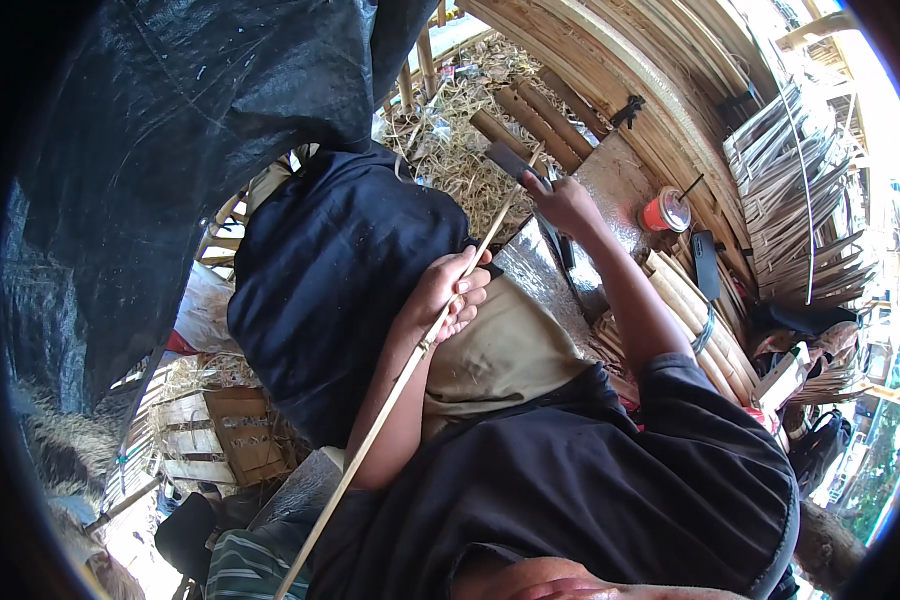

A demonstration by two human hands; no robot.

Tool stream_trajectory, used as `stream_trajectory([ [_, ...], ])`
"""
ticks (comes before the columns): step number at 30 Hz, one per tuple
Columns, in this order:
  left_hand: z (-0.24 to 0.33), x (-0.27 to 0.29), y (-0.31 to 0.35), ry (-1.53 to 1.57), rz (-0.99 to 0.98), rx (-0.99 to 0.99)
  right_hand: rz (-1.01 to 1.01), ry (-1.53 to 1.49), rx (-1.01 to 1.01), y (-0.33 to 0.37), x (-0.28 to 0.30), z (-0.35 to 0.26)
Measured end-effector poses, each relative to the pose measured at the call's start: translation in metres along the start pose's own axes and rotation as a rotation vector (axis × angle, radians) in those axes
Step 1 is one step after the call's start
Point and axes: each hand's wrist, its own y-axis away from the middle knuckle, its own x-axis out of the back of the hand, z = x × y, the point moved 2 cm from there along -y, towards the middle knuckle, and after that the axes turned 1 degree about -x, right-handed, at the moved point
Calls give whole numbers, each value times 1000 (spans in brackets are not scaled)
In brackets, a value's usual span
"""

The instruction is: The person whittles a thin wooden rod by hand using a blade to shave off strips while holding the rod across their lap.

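Note:
A long, thin pale bamboo strip [391,396] runs slantwise from the lower edge up past my lap. My left hand [455,292] has its fingers wrapped around it near the middle. In my right hand [568,206] is a knife with a dark, broad, flat blade [509,161]; its handle is mostly hidden by the fingers. The strip's far end lies close against the blade, though I cannot tell whether they touch. Dark blue cloth [340,250] covers one of my legs, beside the beige trousers [518,345].
Several brown bamboo pieces [540,122] lie on shavings ahead. To the right stand a red lidded cup [667,212] with a straw, a dark phone [705,264] and a tied bundle of bamboo [695,322]. A black tarp [190,150] hangs at left; dry thatch [795,200] leans at far right.

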Motion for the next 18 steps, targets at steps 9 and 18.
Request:
stream_trajectory([
  [9, -7, -1, -1, -98, 23, -19, -102, 101, -20, 3, 6, -5],
  [18, -4, -9, 8, -217, 53, 45, -212, 121, -53, -3, 9, 19],
])
